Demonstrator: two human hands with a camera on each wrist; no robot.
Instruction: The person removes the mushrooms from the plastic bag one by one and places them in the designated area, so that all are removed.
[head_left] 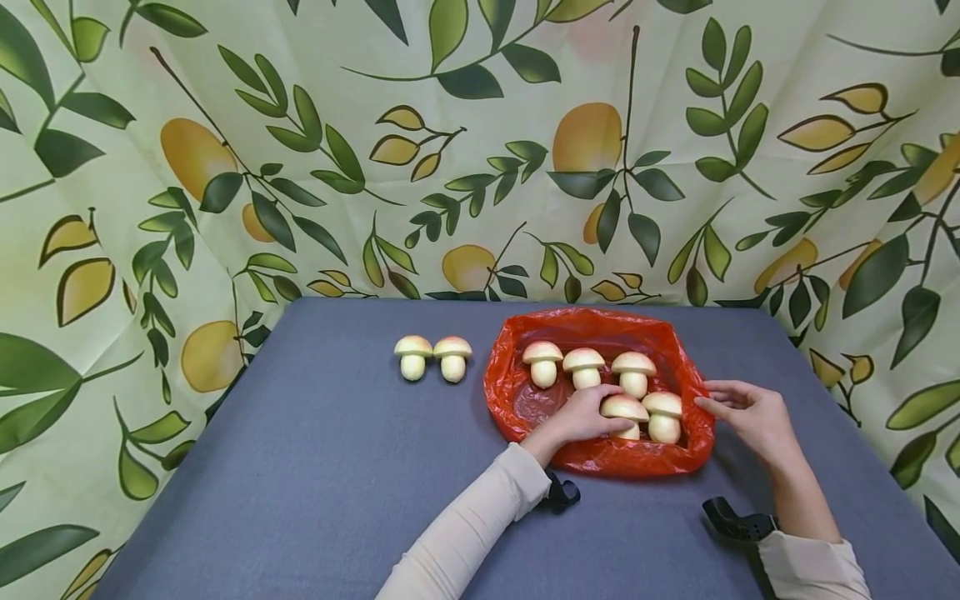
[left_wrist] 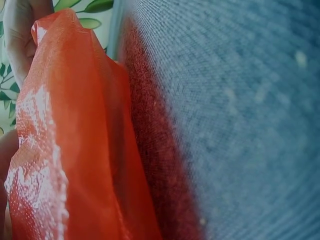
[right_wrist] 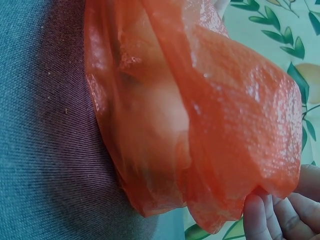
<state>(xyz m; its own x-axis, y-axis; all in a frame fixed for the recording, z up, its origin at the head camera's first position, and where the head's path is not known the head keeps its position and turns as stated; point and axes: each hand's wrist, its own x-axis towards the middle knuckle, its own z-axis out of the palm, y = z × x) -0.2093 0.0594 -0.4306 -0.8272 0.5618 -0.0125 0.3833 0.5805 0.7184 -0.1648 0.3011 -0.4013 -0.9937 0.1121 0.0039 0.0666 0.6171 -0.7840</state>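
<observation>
The left hand reaches over the near rim of the red plastic bag, thumb and fingers pinching a pale mushroom inside it, toward the front. The right hand is at the bag's right side, nipping the rim between thumb and fingers (the right wrist view shows the film bunched there).

Four other mushrooms lie in the bag: three in a row along its far side, and one near its right front, just beside the pinched one. Two loose mushrooms are side by side on the grey-blue tabletop, left of the bag and apart from it.

The step in hand looks like settling the pinched mushroom into the bag's front row while the other hand steadies the wall; whether it rests on the bag's floor, I cannot tell. If so, the next move calls for the left fingers to part without tipping its neighbour, then clear the near rim; the right hand's light grip should keep the mouth wide.
</observation>
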